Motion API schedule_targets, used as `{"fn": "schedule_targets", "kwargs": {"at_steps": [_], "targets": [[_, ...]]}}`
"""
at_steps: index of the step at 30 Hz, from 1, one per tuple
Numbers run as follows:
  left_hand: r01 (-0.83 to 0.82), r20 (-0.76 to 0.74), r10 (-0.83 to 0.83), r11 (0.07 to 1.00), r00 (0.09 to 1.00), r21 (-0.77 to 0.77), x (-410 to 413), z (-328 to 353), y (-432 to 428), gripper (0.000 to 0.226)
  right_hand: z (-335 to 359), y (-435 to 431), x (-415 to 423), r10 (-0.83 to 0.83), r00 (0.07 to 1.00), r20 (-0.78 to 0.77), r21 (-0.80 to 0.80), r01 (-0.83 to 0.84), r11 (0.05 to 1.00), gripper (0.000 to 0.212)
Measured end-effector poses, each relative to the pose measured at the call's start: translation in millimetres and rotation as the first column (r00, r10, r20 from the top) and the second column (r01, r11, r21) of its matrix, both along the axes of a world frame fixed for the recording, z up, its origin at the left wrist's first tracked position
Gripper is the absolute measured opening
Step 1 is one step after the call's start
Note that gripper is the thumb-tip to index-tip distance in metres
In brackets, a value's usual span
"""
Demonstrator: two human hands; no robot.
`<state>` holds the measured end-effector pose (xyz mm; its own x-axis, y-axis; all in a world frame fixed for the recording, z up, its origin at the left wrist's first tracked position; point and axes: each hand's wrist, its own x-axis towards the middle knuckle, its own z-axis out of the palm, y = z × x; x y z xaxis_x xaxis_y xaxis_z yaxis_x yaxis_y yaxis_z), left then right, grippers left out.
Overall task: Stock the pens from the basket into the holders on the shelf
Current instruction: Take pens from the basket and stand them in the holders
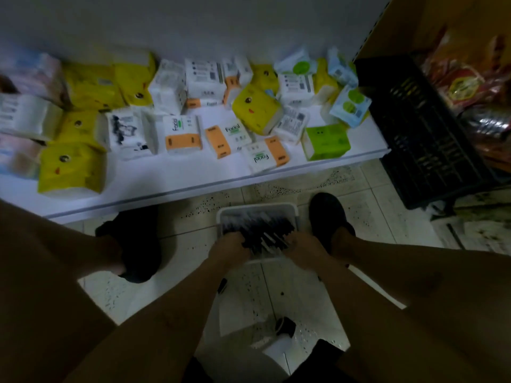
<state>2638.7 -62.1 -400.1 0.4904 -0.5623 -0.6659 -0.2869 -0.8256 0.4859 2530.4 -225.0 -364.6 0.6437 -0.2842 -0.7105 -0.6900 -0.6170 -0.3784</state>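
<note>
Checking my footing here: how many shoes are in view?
2. The left shoe stands on the floor left of the white basket; the right shoe stands right of it. None seems hidden.

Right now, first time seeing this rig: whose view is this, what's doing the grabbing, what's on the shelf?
There is no machine: a person works with two bare hands. The one picture comes from a wide-angle camera on the person's head, looking down past the legs. A white basket stands on the tiled floor between the black shoes, full of dark pens. The left hand and right hand both reach in, fingers curled round the bunch from either side, though blur hides details. Ahead, a low white shelf carries tissue packs in yellow, white-and-orange and green. A black crate stands at the right. No pen holders show.
</note>
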Motion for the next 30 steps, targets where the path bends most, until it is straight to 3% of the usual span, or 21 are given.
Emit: {"fn": "schedule_targets", "kwargs": {"at_steps": [3, 7, 12, 16, 20, 25, 30], "targets": [[0.011, -0.070, -0.008, 0.998, 0.997, 0.055, -8.2, -26.1, -3.5, 0.031, -8.3, -8.4, 0.0, -0.033, 0.999, -0.025, 0.016, 0.034, 0.999, 0.026], [0.108, -0.108, -0.094, 0.986, 0.990, 0.131, -11.3, -55.4, -6.0, 0.035, -20.9, -15.3, -4.4, -0.003, 1.000, 0.004, 0.053, 0.002, 0.999, 0.018], [0.146, -0.193, -0.111, 0.973, 0.975, 0.179, -8.3, -73.2, -12.4, 0.039, -53.1, -7.6, -9.0, -0.008, 0.996, -0.094, -0.020, 0.007, 1.000, 0.031], [-0.097, -0.221, 0.127, 0.985, 0.967, 0.140, -0.7, -76.5, -22.5, 0.028, -77.8, 12.0, 6.2, -0.032, 0.999, -0.014, -0.017, 0.032, 0.999, 0.026], [-0.375, -0.183, 0.383, 0.924, 0.905, 0.077, 5.5, -69.3, -18.8, 0.038, -97.7, 29.2, 22.8, 0.019, 0.997, 0.074, -0.108, -0.011, 0.994, 0.026], [-0.466, -0.295, 0.477, 0.878, 0.828, 0.111, 13.2, -55.9, -11.5, 0.024, -111.0, 39.1, 29.9, 0.137, 0.989, -0.048, -0.204, -0.144, 0.968, 0.034], [-0.469, -0.284, 0.498, 0.867, 0.819, 0.168, 17.3, -45.5, -7.7, 0.025, -114.5, 42.3, 26.0, 0.191, 0.977, -0.097, -0.244, -0.209, 0.947, 0.038]]}}
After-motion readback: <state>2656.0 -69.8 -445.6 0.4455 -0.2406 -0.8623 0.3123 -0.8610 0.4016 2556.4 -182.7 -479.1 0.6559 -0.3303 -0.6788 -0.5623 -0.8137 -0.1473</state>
